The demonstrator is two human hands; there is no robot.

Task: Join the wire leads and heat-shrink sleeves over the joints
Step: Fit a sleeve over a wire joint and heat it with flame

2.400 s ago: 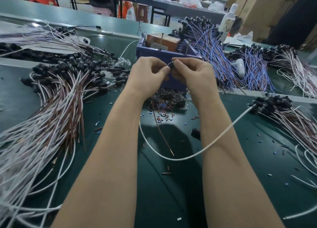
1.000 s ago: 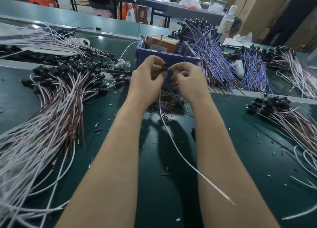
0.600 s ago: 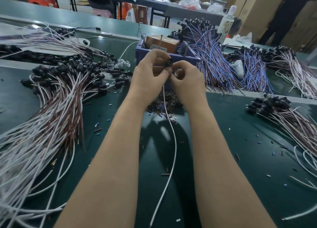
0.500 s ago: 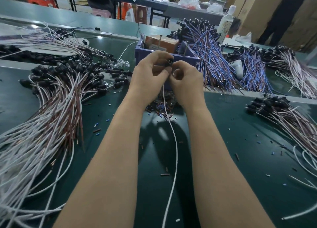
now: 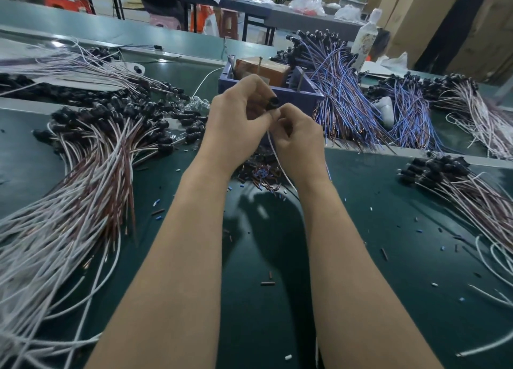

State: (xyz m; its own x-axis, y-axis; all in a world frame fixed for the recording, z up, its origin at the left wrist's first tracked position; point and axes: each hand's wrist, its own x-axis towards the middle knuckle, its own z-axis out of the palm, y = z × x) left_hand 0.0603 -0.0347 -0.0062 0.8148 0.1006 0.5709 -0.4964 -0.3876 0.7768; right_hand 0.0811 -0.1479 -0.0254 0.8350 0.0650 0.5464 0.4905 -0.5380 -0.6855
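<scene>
My left hand (image 5: 238,118) pinches a small black cap-shaped part (image 5: 273,103) at its fingertips, raised above the green bench. My right hand (image 5: 298,135) meets it from the right, thumb and fingers closed on the white wire (image 5: 273,150) just below the black part. The wire drops between my wrists and passes behind my right forearm. Under my hands lies a heap of short brown and blue sleeves (image 5: 261,173). How the lead sits inside the black part is hidden by my fingers.
A big fan of white and brown leads with black ends (image 5: 91,160) fills the left. Behind my hands stands a blue bin (image 5: 302,93). Blue-purple bundles (image 5: 344,102) lie back right, white-brown leads (image 5: 458,185) at right. Cut sleeve bits (image 5: 268,283) dot the green mat.
The white wire, earlier looping out to the right pile, now hangs down between my wrists. My hands have drawn closer, and the right fingers have slid down onto the wire below the black part.
</scene>
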